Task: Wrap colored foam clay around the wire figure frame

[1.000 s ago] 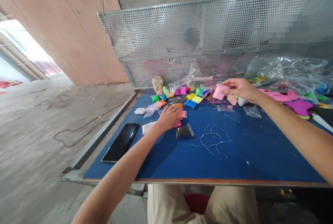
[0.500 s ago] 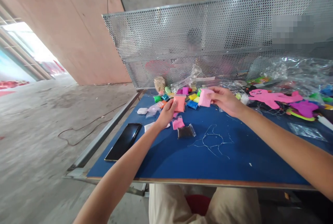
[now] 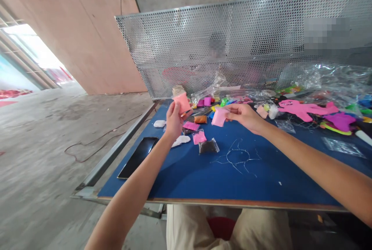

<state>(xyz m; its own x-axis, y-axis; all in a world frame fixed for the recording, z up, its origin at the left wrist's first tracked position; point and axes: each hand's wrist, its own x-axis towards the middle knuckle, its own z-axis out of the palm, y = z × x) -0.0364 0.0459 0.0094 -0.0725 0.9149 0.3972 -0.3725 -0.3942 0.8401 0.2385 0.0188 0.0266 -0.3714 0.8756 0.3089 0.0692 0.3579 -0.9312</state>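
My left hand [image 3: 174,120] pinches a small clear bag of coral-pink clay [image 3: 181,102], raised above the left part of the blue table. Between the thumb and fingers of my right hand [image 3: 242,116] is a packet of light pink clay [image 3: 219,117], held over the table's middle. Below and between the hands lie an orange packet [image 3: 200,119], a bright pink packet [image 3: 191,125], another pink packet [image 3: 199,137] and a dark brown packet [image 3: 208,146]. A wire ring with bent ends [image 3: 238,156] rests nearer to me.
A black phone [image 3: 138,158] and a white case [image 3: 159,124] lie at the left. At the right are a pink figure cutout [image 3: 305,108], a purple piece [image 3: 340,120] and crumpled plastic [image 3: 334,76]. A perforated metal panel [image 3: 180,45] stands along the back edge.
My left hand has moved left and slightly up with the coral-pink bag, uncovering packets beneath. My right hand has shifted left and a little toward me with the light pink packet.
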